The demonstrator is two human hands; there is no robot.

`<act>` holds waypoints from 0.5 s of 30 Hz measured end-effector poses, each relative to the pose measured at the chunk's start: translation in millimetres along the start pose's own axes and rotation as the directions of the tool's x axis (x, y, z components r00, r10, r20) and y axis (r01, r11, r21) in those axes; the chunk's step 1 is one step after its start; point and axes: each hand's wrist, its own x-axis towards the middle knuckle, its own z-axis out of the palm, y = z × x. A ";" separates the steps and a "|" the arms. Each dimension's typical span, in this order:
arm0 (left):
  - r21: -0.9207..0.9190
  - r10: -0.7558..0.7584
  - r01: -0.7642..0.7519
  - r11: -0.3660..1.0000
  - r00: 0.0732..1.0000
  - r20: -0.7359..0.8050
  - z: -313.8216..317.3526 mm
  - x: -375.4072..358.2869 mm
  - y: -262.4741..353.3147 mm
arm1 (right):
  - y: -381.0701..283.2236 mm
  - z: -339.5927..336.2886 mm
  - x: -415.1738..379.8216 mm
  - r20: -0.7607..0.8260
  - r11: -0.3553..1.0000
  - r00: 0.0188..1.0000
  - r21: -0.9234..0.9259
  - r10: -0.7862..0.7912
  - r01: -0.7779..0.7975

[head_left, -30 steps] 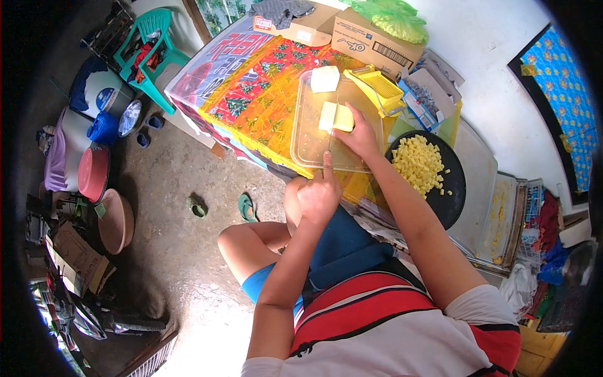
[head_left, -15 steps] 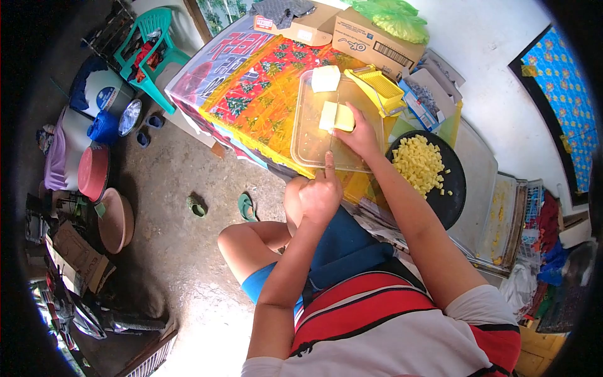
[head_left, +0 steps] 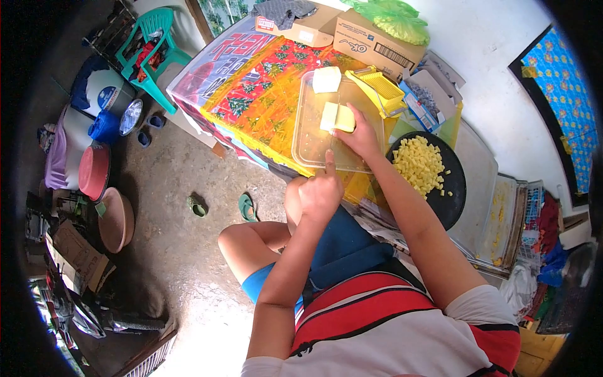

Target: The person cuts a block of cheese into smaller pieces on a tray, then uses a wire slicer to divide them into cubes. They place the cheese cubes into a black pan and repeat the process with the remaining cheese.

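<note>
My left hand (head_left: 319,193) is closed, its index finger stretched along what looks like a thin knife, seen nearly edge-on and hard to make out. My right hand (head_left: 359,135) grips a pale yellow food block (head_left: 343,118) from its right side; a cut slice (head_left: 328,116) stands against the block's left. Both lie in a shallow clear plastic tray (head_left: 304,154) on the table. Another pale block (head_left: 326,80) lies at the tray's far left corner. Right of the tray, a black round pan (head_left: 453,201) holds many small yellow cubes (head_left: 418,164).
A yellow plastic slicer-like tool (head_left: 380,91) lies beside the tray's far right corner. Behind stand cardboard boxes (head_left: 370,41) with a green plastic bag (head_left: 392,19) on top. A patterned cloth (head_left: 251,94) covers the table. An open box (head_left: 433,94) stands above the pan.
The view has shifted very slightly. Both hands, the yellow block and the slice keep nearly the same places.
</note>
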 end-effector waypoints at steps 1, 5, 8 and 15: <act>0.000 0.004 -0.004 1.000 1.000 -0.021 1.2 -0.3 -0.3 | 0.8 0.4 0.0 -0.004 1.000 1.000 0.002 -0.007 0.007; 0.022 0.038 -0.035 0.999 0.992 -0.119 14.8 -5.7 -4.1 | -0.1 -0.5 -0.1 0.001 1.000 1.000 -0.001 0.004 -0.004; 0.053 0.059 -0.052 0.997 0.987 -0.146 27.1 -8.6 -7.7 | 1.0 -0.3 -0.6 0.002 1.000 1.000 0.005 0.003 -0.003; -0.007 -0.034 0.035 0.999 0.998 0.045 3.3 0.1 1.2 | 0.5 0.4 -0.2 -0.002 1.000 1.000 -0.016 0.011 -0.011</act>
